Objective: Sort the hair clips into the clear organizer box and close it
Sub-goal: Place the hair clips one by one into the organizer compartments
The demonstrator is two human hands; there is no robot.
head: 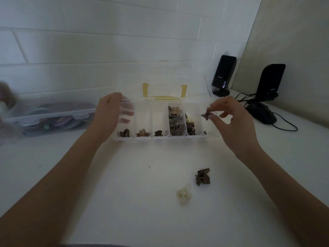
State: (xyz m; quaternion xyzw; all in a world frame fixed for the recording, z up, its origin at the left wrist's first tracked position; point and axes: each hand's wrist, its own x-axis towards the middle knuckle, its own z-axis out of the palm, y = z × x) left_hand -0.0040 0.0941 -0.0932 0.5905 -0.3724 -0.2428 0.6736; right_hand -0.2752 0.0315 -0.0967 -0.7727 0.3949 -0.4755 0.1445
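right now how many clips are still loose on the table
2: a dark brown clip and a cream clip lie near each other in front of the box. A third is pinched in the right hand.

White desk (124, 184) carries the organizer box (167, 138), two loose clips — brown (203, 177), cream (184, 194) — speakers (223, 75), mouse (261, 113).

two loose clips (203, 177) dot the near table (124, 193); speakers (271, 82) crowd right.
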